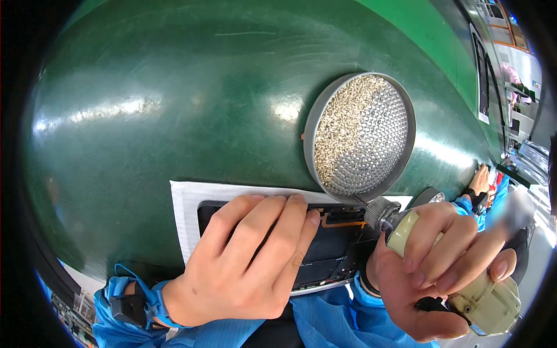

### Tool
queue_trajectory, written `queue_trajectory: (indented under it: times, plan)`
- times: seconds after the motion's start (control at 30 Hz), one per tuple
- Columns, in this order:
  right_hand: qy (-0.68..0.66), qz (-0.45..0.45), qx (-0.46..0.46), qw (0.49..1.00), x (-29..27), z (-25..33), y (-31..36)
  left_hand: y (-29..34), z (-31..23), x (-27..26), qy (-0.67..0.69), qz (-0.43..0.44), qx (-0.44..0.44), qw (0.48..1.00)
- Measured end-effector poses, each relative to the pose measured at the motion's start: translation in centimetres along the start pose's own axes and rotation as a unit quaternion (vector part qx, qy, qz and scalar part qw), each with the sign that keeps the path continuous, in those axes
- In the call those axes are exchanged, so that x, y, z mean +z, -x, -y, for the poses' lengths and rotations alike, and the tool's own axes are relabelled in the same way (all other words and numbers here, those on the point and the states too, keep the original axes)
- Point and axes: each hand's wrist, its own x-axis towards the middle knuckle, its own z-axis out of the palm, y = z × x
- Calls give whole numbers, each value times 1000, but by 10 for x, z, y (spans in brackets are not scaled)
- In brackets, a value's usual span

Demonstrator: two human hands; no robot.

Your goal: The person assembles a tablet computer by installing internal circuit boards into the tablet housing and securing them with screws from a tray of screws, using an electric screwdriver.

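Closest to my camera, at the right end of the black device (325, 252), I have the right hand (415, 284) with its fingers curled round a pale yellow driver (400, 233). Its knurled grey collar is above the device's right part, and its thin bit points away from me toward a grey dish; I can't tell whether they touch.

I see the left hand (246, 264) lying palm down across the device's left part, fingers slightly apart and bent, their tips at its far edge. I can't tell whether they pinch anything. An orange strip (342, 224) shows on the device just right of those fingertips.

Under the device I see a white cloth (184, 217), spread on the green table (174, 145). Just beyond the device's far edge, toward its right, stands the round grey dish (312, 124), with small gold screws (339, 130) heaped over the left of its dimpled floor. Farther off, right of the device, I make out a co-worker's hand (480, 180).
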Motion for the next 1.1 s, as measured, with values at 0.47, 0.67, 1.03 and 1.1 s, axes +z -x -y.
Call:
queue_trajectory:
  times: [0.47, 0.67, 1.03, 1.1]
  plan:
    - [15, 67, 44, 997, 4, 37, -1, 2, -7, 0, -16, -4, 6, 1000]
    - [-24, 25, 17, 999, 27, 19, 14, 2, -9, 0, 6, 10, -12, 1000]
    - [-26, 62, 18, 998, 21, 16, 11, 3, -8, 1, 1, 3, 0, 1000]
    - [-20, 65, 21, 997, 21, 17, 12, 2, -8, 4, 5, 3, -1, 1000]
